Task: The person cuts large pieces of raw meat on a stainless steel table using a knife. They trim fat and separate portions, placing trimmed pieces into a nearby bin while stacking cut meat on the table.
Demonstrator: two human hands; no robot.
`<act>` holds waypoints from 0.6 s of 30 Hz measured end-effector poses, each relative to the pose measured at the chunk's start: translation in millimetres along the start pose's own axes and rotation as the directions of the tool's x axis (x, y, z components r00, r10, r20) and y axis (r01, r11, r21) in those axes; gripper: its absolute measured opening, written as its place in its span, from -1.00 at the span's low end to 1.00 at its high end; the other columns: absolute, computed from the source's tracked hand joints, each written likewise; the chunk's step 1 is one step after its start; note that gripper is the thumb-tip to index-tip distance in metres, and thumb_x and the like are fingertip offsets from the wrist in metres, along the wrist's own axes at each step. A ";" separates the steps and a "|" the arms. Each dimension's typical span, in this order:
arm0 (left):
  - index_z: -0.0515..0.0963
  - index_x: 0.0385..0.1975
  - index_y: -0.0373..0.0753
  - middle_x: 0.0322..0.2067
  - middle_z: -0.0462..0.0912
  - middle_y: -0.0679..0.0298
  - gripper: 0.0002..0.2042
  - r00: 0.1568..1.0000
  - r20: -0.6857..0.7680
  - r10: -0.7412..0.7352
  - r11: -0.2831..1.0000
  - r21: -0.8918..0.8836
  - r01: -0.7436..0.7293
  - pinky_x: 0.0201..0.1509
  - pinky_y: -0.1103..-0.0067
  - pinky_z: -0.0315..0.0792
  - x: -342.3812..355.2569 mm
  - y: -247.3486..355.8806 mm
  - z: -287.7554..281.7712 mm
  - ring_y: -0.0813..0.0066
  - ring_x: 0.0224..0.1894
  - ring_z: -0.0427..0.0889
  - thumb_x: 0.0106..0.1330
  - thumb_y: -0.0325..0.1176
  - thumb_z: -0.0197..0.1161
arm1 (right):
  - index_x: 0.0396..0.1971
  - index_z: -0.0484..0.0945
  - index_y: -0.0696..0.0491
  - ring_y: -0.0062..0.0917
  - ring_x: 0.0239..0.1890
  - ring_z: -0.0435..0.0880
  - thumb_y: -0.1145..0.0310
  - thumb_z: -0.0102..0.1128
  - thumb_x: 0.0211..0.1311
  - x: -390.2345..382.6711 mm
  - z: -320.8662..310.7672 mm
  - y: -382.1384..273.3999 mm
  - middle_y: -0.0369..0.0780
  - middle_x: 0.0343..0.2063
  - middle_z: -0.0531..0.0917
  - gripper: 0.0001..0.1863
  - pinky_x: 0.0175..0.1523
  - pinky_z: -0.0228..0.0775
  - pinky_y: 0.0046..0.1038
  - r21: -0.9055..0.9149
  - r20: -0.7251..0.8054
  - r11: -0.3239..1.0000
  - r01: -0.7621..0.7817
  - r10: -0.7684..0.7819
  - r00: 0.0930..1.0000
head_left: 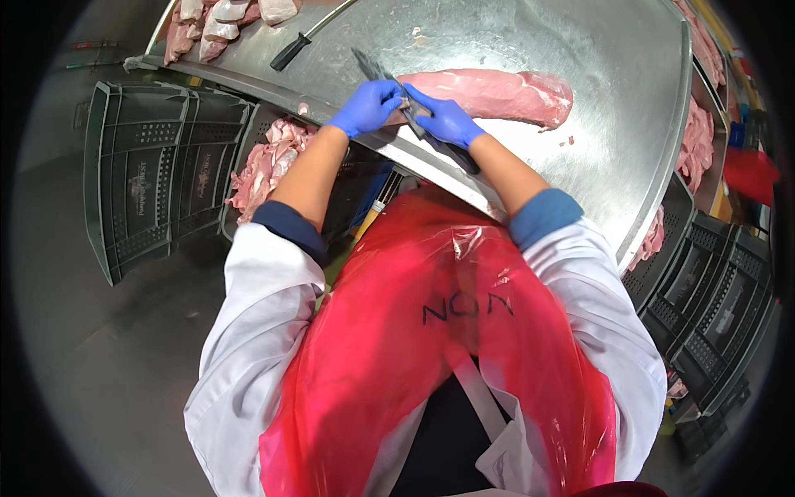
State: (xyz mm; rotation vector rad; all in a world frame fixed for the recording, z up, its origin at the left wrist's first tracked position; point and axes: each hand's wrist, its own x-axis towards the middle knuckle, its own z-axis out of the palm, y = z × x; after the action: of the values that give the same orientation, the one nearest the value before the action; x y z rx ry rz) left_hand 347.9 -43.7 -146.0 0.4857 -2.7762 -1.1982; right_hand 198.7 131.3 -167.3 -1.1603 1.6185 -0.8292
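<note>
My left hand [368, 108], in a blue glove, has its fingers curled beside a dark knife [373, 70], pinching something small that I cannot make out. My right hand [443, 120], also gloved, is closed on the knife, whose blade points up and left. Both hands are close together over the near edge of the steel table [617, 74]. Just behind them lies a long pink piece of meat [517, 99], partly hidden by my hands and the knife.
A black-handled steel rod [291, 50] lies near meat chunks [207, 29] at the back left. Crates [132, 174] stand at left, one holding trimmings [261, 166]. More crates [704, 306] and meat [696, 141] line the right side. My red apron [431, 273] is below.
</note>
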 end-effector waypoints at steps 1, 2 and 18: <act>0.56 -0.34 -0.35 -0.50 0.54 0.25 -0.90 0.999 0.039 -0.032 0.999 -0.034 0.033 -0.30 0.54 0.40 5.2 -6.2 -8.5 0.60 -0.42 0.42 0.35 -0.45 0.23 | 0.49 0.10 -0.36 -0.31 -0.34 0.75 0.30 0.07 0.31 5.8 1.9 -15.5 -0.02 -0.15 0.71 -0.26 0.02 0.55 -0.28 0.110 0.032 0.987 -0.116 0.113 0.993; 0.56 -0.33 -0.35 -0.49 0.55 0.28 -0.89 0.995 0.079 -0.066 0.995 -0.072 0.071 -0.29 0.55 0.40 7.6 -13.5 -15.5 0.61 -0.42 0.42 0.36 -0.43 0.22 | 0.48 0.12 -0.31 -0.31 -0.36 0.73 0.28 0.03 0.35 0.4 6.3 -17.7 -0.08 -0.33 0.73 -0.30 0.06 0.52 -0.26 0.042 -0.030 0.994 -0.097 0.098 0.995; 0.48 -0.37 -0.26 -0.47 0.46 0.45 -0.84 0.926 0.021 -0.377 0.879 -0.307 0.364 -0.30 0.67 0.35 -150.7 -125.0 -164.6 0.70 -0.43 0.38 0.38 -0.36 0.30 | 0.42 0.23 -0.46 -0.05 -0.29 0.66 0.32 0.12 0.33 -38.3 -40.4 0.1 -0.01 -0.26 0.70 -0.33 -0.09 0.51 -0.17 -0.486 0.036 0.851 0.198 -0.207 0.978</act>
State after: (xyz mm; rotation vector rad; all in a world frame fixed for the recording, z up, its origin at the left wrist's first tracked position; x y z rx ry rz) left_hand 554.7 -190.7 -114.3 1.0279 -2.4604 -1.6379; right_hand 164.4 167.6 -142.7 -1.7081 1.7992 -0.5690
